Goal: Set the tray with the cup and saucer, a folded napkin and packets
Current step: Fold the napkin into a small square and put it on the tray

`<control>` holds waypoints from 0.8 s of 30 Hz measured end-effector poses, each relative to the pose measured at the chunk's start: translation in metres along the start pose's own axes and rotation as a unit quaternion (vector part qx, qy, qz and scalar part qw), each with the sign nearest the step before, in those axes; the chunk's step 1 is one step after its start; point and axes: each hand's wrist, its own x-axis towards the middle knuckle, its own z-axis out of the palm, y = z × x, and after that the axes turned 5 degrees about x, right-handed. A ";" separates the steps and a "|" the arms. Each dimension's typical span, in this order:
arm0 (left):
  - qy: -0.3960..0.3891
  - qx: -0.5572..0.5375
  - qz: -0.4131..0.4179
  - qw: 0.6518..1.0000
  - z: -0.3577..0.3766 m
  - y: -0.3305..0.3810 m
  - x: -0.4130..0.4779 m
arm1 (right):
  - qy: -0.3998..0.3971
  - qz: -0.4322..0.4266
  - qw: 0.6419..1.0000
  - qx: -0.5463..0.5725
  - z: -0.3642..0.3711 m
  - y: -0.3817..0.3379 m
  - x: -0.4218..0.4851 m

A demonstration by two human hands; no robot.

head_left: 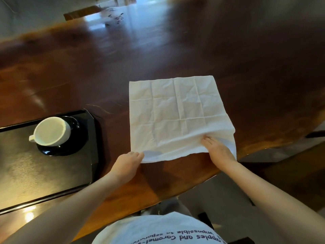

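Note:
A white napkin (pixel 175 113) lies spread open and creased on the dark wooden table (pixel 88 76). My left hand (pixel 127 164) pinches its near left corner. My right hand (pixel 218 149) grips its near right edge, which is lifted and bunched a little off the table. At the left a black tray (pixel 44 173) holds a white cup (pixel 51 131) standing on a black saucer (pixel 70 148) in its far right corner. No packets are in view.
The table's near edge (pixel 193 185) curves just in front of my body. A blurred patterned object (pixel 114 17) sits at the far side of the table. Dark chair parts show at the right (pixel 314 134).

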 end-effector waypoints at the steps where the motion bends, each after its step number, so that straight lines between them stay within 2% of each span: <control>1: -0.005 0.017 0.008 1.000 0.003 0.000 -0.004 | -0.017 -0.004 1.000 0.010 0.000 0.001 0.003; 5: -0.020 0.062 0.003 0.998 0.007 0.000 -0.014 | -0.058 -0.016 0.998 0.027 -0.002 -0.008 0.019; 9: -0.017 0.032 -0.068 0.997 0.003 -0.015 -0.016 | -0.087 -0.014 0.995 0.047 -0.006 -0.030 0.042; 11: -0.047 -0.005 -0.092 0.995 -0.003 -0.027 -0.017 | -0.107 -0.006 0.992 0.065 -0.016 -0.032 0.048; 13: -0.084 -0.090 -0.071 0.990 -0.011 -0.041 -0.016 | -0.101 0.007 0.993 0.065 -0.033 -0.026 0.046; 16: -0.107 -0.240 -0.051 0.964 -0.041 -0.060 -0.011 | -0.145 0.012 0.989 0.015 -0.071 -0.010 0.040; 18: -0.083 -0.284 -0.067 0.953 -0.062 -0.071 -0.002 | -0.163 0.028 0.986 0.027 -0.100 0.001 0.045; 20: -0.040 -0.340 -0.113 0.933 -0.078 -0.083 0.013 | -0.147 0.040 0.987 0.056 -0.125 0.012 0.059; 24: 0.002 -0.494 -0.227 0.839 -0.102 -0.108 0.046 | -0.126 0.042 0.987 0.094 -0.172 0.016 0.107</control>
